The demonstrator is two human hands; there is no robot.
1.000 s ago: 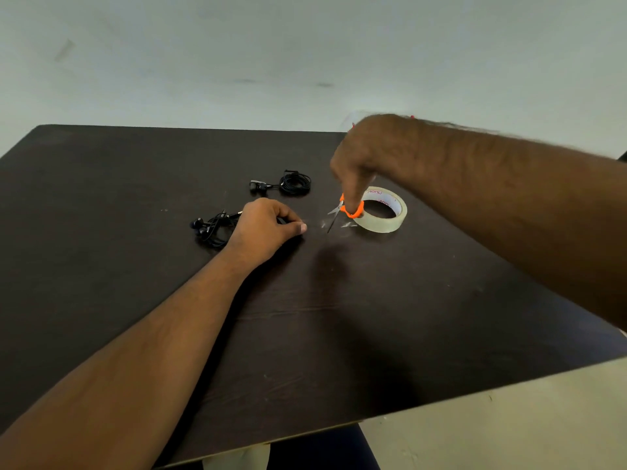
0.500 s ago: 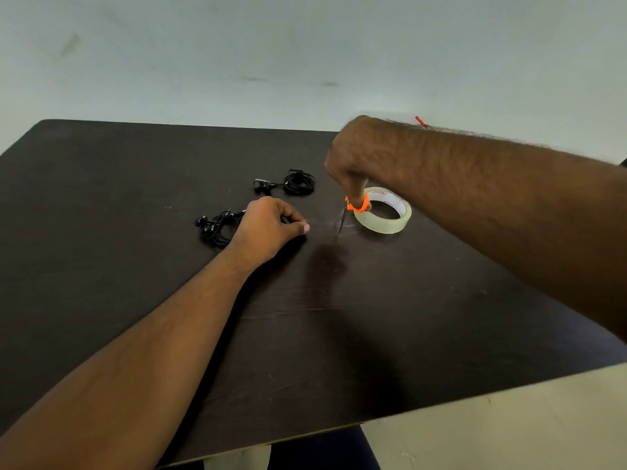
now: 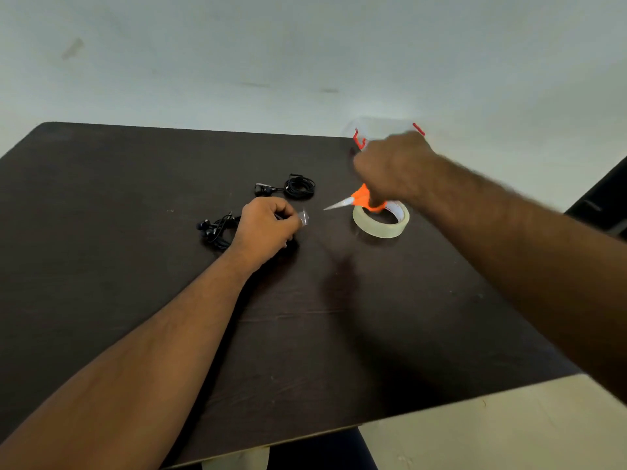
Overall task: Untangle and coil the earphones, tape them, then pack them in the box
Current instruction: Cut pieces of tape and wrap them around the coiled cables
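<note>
While a short strip of clear tape (image 3: pixel 304 218) sits pinched at the fingertips of the left hand (image 3: pixel 266 226), the step in hand looks like taping a coil: best to keep the strip taut and off the dark surface (image 3: pixel 135 300), then wrap it snugly round the bundle so the loops cannot spring apart. That left hand is curled, knuckles up, resting just beside a loose black earphone set (image 3: pixel 216 228) at its far left. Farther right, the right hand (image 3: pixel 390 167) is blurred, fingers closed on the orange scissors (image 3: pixel 359 200), blades pointing left over the tape roll (image 3: pixel 380 218). Beyond, a second earphone set (image 3: pixel 291 188) lies coiled. At the far edge stands a clear box (image 3: pixel 383 128) with red clips, partly hidden.
</note>
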